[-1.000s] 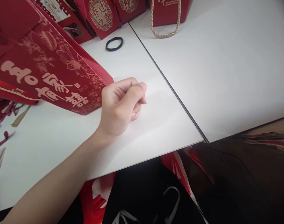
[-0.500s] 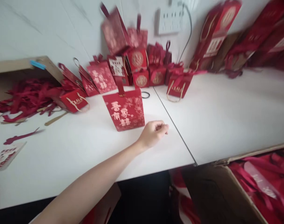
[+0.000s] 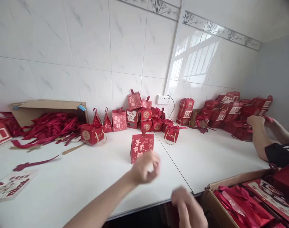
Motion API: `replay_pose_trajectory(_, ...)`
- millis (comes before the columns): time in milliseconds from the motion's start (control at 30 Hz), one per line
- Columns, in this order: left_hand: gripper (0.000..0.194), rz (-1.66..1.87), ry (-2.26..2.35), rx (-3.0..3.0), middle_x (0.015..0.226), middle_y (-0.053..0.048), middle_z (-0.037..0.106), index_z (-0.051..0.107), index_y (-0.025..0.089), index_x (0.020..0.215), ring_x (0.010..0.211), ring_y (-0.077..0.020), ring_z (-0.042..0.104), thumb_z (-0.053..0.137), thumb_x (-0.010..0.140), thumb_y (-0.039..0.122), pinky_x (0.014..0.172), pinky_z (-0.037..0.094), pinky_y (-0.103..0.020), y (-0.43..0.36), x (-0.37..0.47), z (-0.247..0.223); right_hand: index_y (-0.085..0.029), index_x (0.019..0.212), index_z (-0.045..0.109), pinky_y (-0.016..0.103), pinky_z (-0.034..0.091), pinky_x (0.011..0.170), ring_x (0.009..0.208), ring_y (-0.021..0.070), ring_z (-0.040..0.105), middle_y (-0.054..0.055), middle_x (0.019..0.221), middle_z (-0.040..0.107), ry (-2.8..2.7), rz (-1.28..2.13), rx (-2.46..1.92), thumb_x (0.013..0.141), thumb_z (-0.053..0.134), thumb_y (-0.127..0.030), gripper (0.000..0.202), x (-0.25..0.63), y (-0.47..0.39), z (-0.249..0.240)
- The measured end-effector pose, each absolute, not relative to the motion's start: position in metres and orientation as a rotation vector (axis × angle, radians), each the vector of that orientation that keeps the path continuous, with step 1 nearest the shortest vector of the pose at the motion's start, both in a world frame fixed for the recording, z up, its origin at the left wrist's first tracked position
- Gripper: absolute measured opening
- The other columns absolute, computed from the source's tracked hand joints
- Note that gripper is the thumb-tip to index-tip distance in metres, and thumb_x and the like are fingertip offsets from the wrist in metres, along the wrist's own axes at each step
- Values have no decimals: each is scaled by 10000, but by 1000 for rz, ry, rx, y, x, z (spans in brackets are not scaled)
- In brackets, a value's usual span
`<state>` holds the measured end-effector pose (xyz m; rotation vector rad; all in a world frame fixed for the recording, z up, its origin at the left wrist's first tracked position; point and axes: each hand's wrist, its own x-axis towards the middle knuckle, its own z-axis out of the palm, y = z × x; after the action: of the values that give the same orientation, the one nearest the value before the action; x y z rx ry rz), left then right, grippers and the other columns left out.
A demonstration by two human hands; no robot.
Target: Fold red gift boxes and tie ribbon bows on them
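Note:
A red gift box with pale characters [image 3: 141, 143] and a dark ribbon loop stands upright on the white table. My left hand [image 3: 146, 167] is in front of the box's lower right part, its fingers curled round towards the thumb with nothing visible between them. At the table's front edge, my right hand [image 3: 189, 207] is low in the view and smeared by motion; whether it holds anything cannot be made out.
Small red boxes [image 3: 146, 114] are stacked by the wall. On the left lie a carton of ribbons [image 3: 53, 128], a wooden stick [image 3: 72, 149] and a printed card [image 3: 13, 186]. An open carton [image 3: 209, 194] is front right. Another person's arms [image 3: 259, 136] reach among boxes at far right.
The view has tilted up and widened, showing more wall and another person's arms. My right hand has come into view at the bottom. My left hand stays near the red box, fingers still curled.

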<state>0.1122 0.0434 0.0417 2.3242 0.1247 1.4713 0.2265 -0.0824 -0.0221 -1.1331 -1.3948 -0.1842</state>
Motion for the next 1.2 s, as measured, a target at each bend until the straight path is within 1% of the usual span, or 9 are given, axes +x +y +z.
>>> replay_pose_trajectory(67,76,1748,429,2222,926,-77,661,527,233,856,913,-237,653,470,809,216,822,537,-401,74,101,55,-263,929,557,412,520,633,768,236,590,59,812,576,-1420,-280,-1060,902,453,-202,123,238,-34,6)
replay_pose_trajectory(133,216,1815,711,2151,1145,-126,603,508,206,1008,1140,-267,559,514,798,258,993,435,-469,101,94,59,-221,988,542,446,514,779,967,263,569,113,984,573,-1422,-375,-1064,848,503,-236,146,247,18,33)
replay_pose_trajectory(167,296,1769,806,2131,1212,-141,569,488,195,1071,1200,-274,514,534,790,276,1036,390,-486,111,92,57,-200,1051,533,444,507,817,1055,275,544,143,1092,554,-1450,-366,-1084,820,526,-268,241,250,43,44)
replay_pose_trajectory(233,396,1603,883,2118,1271,-142,540,452,188,1150,1240,-273,479,557,786,304,1067,348,-490,125,87,46,-185,1031,550,399,509,803,1007,256,579,126,1059,597,-1586,-248,-1132,794,519,-290,261,252,82,58)
replay_pose_trajectory(300,381,1450,896,2090,1244,-116,567,450,204,1161,1209,-248,507,541,812,327,1051,372,-451,129,83,32,-189,845,582,320,505,659,752,204,618,56,807,645,-1702,-104,-1178,809,481,-294,150,250,105,61)
replay_pose_trajectory(400,300,1347,894,1992,1074,-65,641,465,224,1114,1052,-199,594,503,846,354,949,455,-366,127,75,19,-195,641,538,267,428,510,507,149,526,3,562,578,-1721,-39,-1187,841,450,-309,247,243,114,54)
replay_pose_trajectory(700,201,1382,884,1798,759,1,624,535,192,786,726,-153,607,601,780,382,691,486,-260,116,65,34,-205,860,600,278,481,587,656,162,595,32,769,644,-1663,148,-957,832,518,-265,105,221,88,33)
replay_pose_trajectory(867,184,1347,792,1739,680,4,616,572,177,793,619,-138,584,620,751,350,591,470,-239,113,64,34,-202,856,570,256,468,538,601,139,576,15,756,642,-1596,311,-972,803,516,-239,83,217,80,27)
replay_pose_trajectory(1200,166,1343,816,1726,649,-14,643,632,152,719,609,-132,582,639,733,317,568,468,-220,114,64,36,-195,800,576,237,451,540,586,124,551,-8,696,618,-1489,432,-1026,800,509,-271,101,211,80,33)
